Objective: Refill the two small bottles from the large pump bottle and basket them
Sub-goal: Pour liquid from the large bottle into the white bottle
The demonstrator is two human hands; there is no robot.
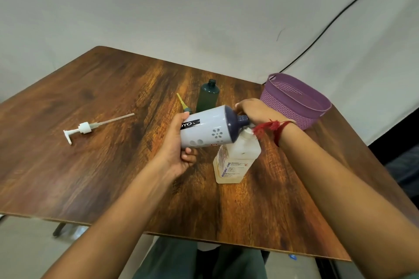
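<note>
Both hands held the lavender bottle [208,129] sideways just above the large pump bottle [238,156]: left hand [179,154] wrapped round its base, right hand [254,111] gripping its dark neck, probably to work the cap. Beyond the large pump bottle stood the green bottle [208,97]; far right of it sat the basket [283,106].

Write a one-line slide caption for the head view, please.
Left hand holds a tilted white bottle, right hand grips its dark neck over the large bottle; the pump lies apart on the table.

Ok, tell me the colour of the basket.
The basket is purple, with a dotted woven texture; the head view shows it.
</note>
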